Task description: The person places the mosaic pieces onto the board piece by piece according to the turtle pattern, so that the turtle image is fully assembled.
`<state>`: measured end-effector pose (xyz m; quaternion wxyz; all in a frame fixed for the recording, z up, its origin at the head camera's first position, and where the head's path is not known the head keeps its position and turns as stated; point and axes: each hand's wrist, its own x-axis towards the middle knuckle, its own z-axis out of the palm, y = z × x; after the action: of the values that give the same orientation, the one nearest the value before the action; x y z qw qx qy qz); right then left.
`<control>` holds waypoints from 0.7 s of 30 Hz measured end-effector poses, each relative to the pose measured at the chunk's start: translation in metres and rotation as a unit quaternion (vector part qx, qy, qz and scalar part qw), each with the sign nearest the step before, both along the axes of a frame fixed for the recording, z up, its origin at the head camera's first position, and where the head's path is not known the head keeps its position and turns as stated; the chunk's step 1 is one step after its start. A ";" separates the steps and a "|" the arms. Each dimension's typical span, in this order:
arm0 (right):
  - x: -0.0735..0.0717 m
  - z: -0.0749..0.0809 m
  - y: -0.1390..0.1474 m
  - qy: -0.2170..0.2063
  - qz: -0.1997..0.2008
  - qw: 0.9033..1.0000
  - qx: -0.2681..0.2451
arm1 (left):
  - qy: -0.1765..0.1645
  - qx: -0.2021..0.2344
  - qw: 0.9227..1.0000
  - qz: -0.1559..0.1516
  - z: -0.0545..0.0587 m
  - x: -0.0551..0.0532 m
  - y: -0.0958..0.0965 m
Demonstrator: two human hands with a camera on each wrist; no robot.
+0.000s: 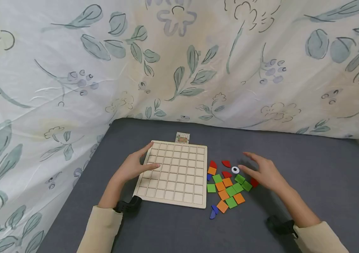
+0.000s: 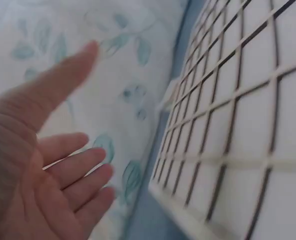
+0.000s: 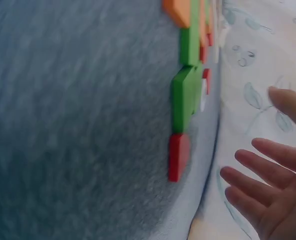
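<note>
A pale wooden grid board (image 1: 173,172) lies on the dark grey table. My left hand (image 1: 134,166) hovers over its left edge, thumb and fingers spread, holding nothing. In the left wrist view the same hand (image 2: 52,165) shows its palm beside the board. Right of the board lies a loose group of flat pieces: green squares (image 1: 231,191), orange squares (image 1: 223,195), red rounded pieces (image 1: 226,163), blue pieces (image 1: 212,214) and a white ring with a dark centre (image 1: 235,170). My right hand (image 1: 266,171), fingers apart and nothing in it, is over this group's right side, near a red piece (image 3: 178,157).
Behind the board's top edge lies a small printed card (image 1: 182,137) with a grid picture. A floral cloth (image 1: 179,80) hangs behind and to the left of the grey table (image 1: 325,175). Black bands (image 1: 129,205) sit on both wrists.
</note>
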<state>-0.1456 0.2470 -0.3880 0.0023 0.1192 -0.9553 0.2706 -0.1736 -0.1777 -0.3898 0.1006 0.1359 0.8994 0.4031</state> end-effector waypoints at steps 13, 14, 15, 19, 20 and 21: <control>-0.013 -0.005 0.003 -0.005 0.035 0.999 0.024 | -0.045 -0.020 0.995 -0.089 -0.015 -0.005 -0.039; -0.014 -0.005 0.002 -0.008 0.038 0.999 0.026 | -0.046 -0.020 0.995 -0.092 -0.016 -0.005 -0.040; -0.014 -0.004 0.002 -0.011 0.041 0.999 0.029 | -0.046 -0.020 0.994 -0.095 -0.016 -0.006 -0.040; -0.016 -0.002 0.001 -0.022 0.056 0.997 0.046 | -0.047 -0.019 0.994 -0.094 -0.019 -0.008 -0.042; -0.017 -0.001 0.001 -0.024 0.060 0.997 0.049 | -0.046 -0.020 0.994 -0.092 -0.019 -0.008 -0.043; -0.018 0.000 0.000 -0.024 0.064 0.996 0.053 | -0.045 -0.020 0.995 -0.090 -0.020 -0.009 -0.043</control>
<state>-0.1631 0.2474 -0.3884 -0.0443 0.1736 -0.9584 0.2221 -0.1821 -0.2210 -0.4097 0.1799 0.1961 0.8857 0.3805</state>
